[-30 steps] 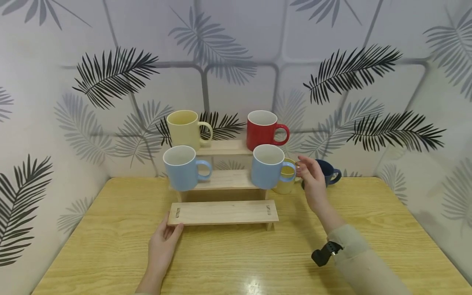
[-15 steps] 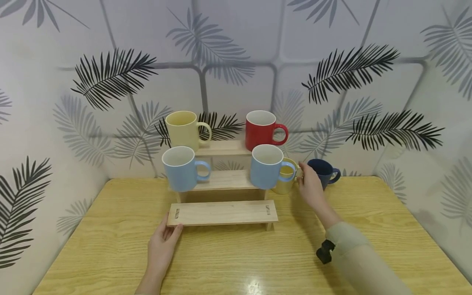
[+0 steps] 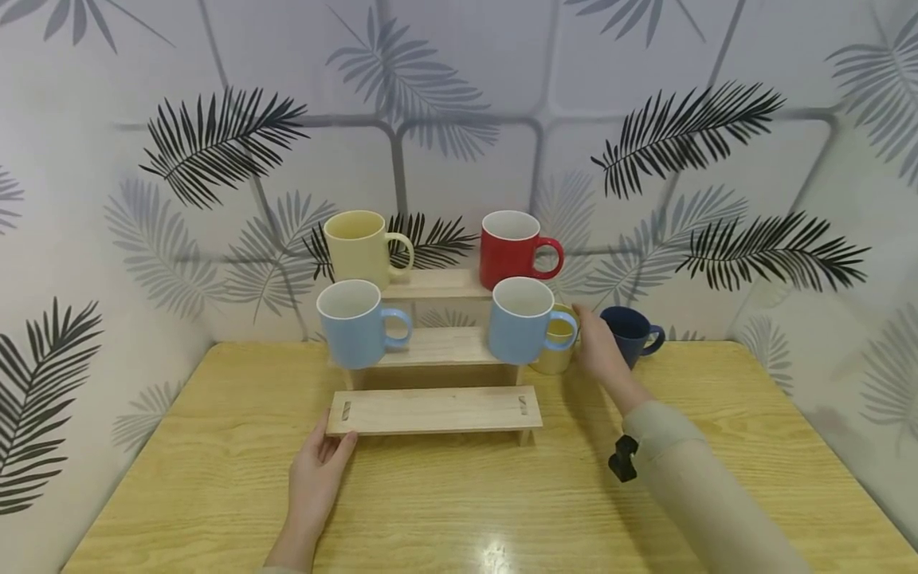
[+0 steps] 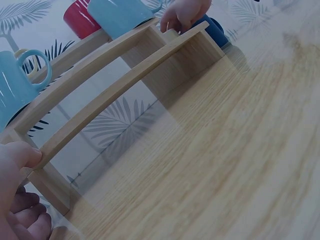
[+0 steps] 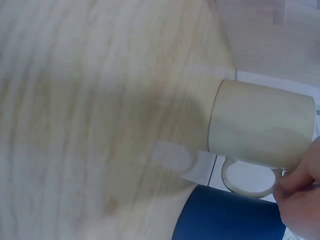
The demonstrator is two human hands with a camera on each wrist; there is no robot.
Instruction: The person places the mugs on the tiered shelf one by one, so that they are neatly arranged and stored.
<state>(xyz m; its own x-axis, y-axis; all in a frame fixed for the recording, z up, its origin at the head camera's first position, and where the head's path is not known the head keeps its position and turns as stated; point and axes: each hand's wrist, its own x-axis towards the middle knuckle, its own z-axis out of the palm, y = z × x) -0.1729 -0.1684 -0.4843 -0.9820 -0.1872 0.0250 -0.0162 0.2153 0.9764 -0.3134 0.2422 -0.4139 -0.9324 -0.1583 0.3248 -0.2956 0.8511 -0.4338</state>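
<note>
My left hand (image 3: 315, 470) grips the left end of the lowest board of a wooden tiered rack (image 3: 437, 410). In the left wrist view, the thumb (image 4: 22, 154) lies on the board's edge, with the other fingers curled below. Behind the rack's right end, a pale yellow mug (image 5: 262, 122) stands on the table, partly covered by a light blue mug in the head view. My right hand (image 3: 602, 351) pinches its handle (image 5: 250, 192) near the rim. A dark blue mug (image 3: 627, 335) stands just right of that hand.
Two light blue mugs, a left one (image 3: 351, 327) and a right one (image 3: 522, 323), stand on the middle tier. Another pale yellow mug (image 3: 356, 247) and a red mug (image 3: 509, 251) are on the top tier. A leaf-patterned wall (image 3: 459, 183) rises behind the table (image 3: 430, 502).
My right hand has moved left, away from the dark blue mug, and has closed on the yellow mug's handle. The left hand keeps its grip on the rack.
</note>
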